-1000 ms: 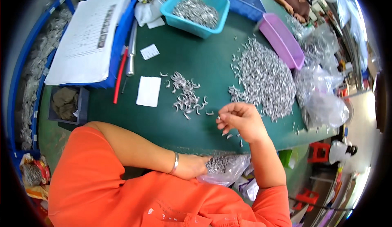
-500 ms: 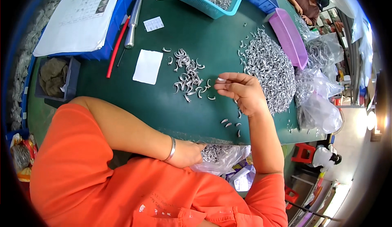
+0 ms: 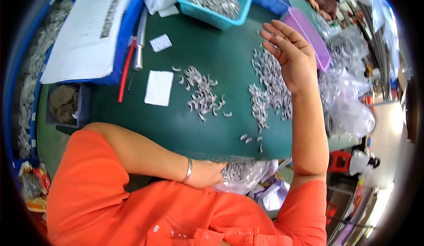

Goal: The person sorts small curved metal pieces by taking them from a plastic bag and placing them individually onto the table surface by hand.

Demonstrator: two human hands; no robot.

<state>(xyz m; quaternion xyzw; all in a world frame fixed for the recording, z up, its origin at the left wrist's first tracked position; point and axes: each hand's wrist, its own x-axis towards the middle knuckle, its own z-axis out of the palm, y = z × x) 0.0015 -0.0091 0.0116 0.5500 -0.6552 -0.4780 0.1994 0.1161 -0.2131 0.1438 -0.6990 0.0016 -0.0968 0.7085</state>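
Observation:
My right hand (image 3: pixel 293 58) is raised over the big heap of small curved silver metal pieces (image 3: pixel 269 76) on the right. Its fingers are stretched out, with no piece visible in them. Down at the table's front edge, my left hand (image 3: pixel 205 174) grips the rim of a clear plastic bag (image 3: pixel 247 184) holding more such pieces; its fingertips are partly hidden. A smaller group of curved pieces (image 3: pixel 201 93) lies mid-table. Several single pieces (image 3: pixel 248 139) rest near the front edge, below the heap.
A white paper slip (image 3: pixel 159 88), red stick (image 3: pixel 127 69) and metal rod (image 3: pixel 139 47) lie left. Behind stand a teal basket of pieces (image 3: pixel 212 20) and a pink tray (image 3: pixel 304 34). Filled clear bags (image 3: pixel 351 100) line the right. Another person (image 3: pixel 318 0) sits at the far right.
My right hand has moved away and to the right, over the heap; the small piece in its fingers no longer shows. A strip of pieces now spreads along the heap's left side. The view has shifted slightly.

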